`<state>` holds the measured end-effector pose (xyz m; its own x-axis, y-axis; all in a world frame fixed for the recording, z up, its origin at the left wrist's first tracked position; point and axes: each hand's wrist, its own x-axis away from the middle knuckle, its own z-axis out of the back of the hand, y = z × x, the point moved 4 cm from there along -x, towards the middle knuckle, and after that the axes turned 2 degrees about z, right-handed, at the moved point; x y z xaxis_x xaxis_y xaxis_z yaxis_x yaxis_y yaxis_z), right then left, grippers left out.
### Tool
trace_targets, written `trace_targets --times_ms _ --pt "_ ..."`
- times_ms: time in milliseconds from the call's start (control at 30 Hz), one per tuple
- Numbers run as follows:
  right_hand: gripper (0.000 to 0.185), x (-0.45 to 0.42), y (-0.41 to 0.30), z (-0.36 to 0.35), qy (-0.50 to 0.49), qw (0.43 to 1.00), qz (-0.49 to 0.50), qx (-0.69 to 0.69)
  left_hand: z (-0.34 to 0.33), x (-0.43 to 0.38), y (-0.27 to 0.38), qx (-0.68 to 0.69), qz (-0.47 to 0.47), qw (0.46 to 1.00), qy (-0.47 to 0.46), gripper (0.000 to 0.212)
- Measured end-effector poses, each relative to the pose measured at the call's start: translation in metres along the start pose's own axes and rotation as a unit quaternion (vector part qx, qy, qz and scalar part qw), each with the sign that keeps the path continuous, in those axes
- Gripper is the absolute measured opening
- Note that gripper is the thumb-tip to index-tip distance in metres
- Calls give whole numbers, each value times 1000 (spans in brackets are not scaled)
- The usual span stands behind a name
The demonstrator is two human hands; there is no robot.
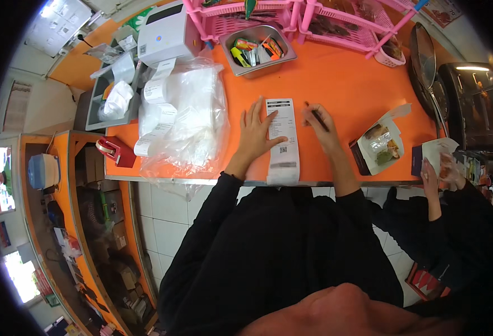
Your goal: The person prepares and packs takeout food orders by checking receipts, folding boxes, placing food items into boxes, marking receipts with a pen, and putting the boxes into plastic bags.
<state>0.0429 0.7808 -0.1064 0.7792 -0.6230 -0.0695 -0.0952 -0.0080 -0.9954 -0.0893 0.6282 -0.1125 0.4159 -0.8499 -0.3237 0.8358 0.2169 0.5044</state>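
Observation:
A long printed paper receipt (283, 157) lies lengthwise before me on the orange table (330, 71), its lower end at the metal front edge. My left hand (260, 130) rests flat with fingers spread, thumb and index finger lying over the receipt. To the right of the paper, my right hand (321, 126) grips a dark pen (318, 119) just above the tabletop. Lines of print and a square code show on the slip.
Clear plastic bags (196, 113) and a paper strip from a white printer (168, 33) lie left, near a red tape dispenser (116, 151). A steel pan (258, 69) holds markers. An open food box (376, 145) stands right; beside it a co-worker's hands (431, 180) hold another box.

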Motion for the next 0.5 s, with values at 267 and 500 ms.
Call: trace_targets --times_ms 267,500 --pt "25 -18 27 -40 81 967 -123 -207 0 -9 -1 -6 9 997 -71 118" --pt "26 -14 45 -54 47 991 -16 126 3 -13 -1 30 36 995 -84 120"
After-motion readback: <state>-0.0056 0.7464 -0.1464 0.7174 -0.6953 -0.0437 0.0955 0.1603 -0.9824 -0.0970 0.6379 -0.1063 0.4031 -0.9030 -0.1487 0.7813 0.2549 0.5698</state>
